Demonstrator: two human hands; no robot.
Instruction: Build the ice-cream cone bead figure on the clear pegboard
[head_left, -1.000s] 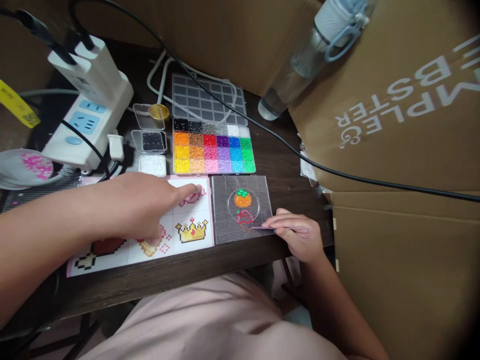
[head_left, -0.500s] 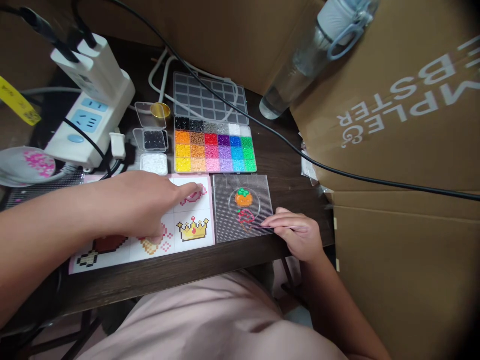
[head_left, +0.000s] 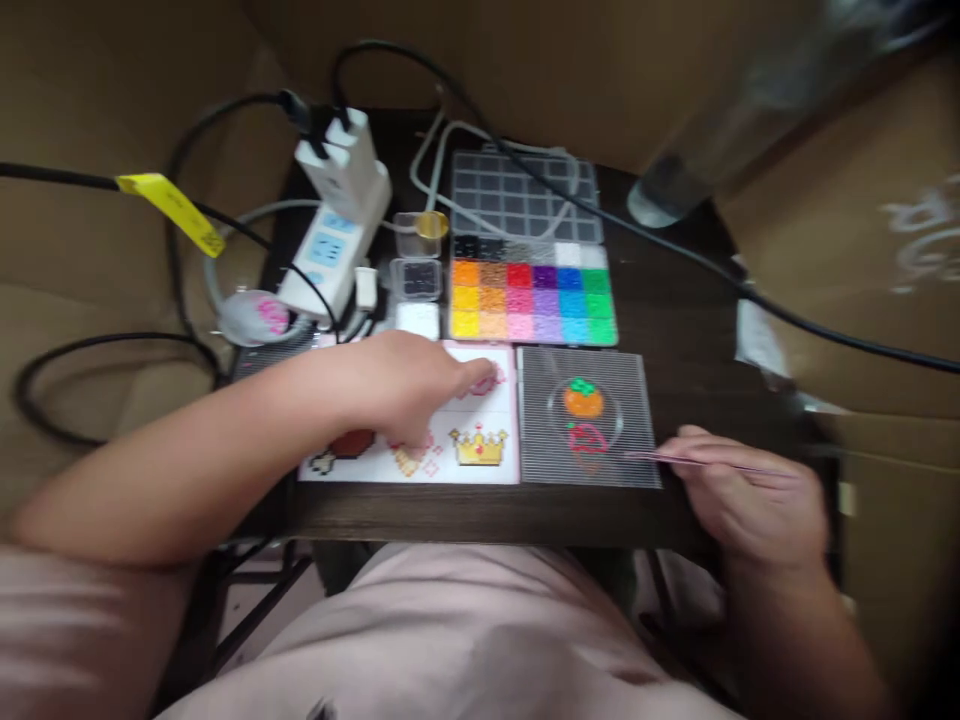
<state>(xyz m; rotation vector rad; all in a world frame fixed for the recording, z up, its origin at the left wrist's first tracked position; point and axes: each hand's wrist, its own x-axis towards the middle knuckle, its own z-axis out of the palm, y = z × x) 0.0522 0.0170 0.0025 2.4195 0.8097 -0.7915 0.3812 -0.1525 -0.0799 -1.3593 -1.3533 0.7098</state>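
My right hand [head_left: 752, 498] has its fingers clamped on the tweezers [head_left: 701, 461], which lie left-right with the tip pointing left onto the pegboard [head_left: 637, 380]; my left hand [head_left: 409, 385], forefinger out, touches the pattern sheet [head_left: 487, 475].

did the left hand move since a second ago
No: left hand still points at the pink design above the gold crown on the pattern sheet; the camera swung.

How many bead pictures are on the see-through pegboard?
2. An orange fruit with a green top sits near the middle of the pegboard; a red shape lies just below it, toward the right hand holding a thin tool.
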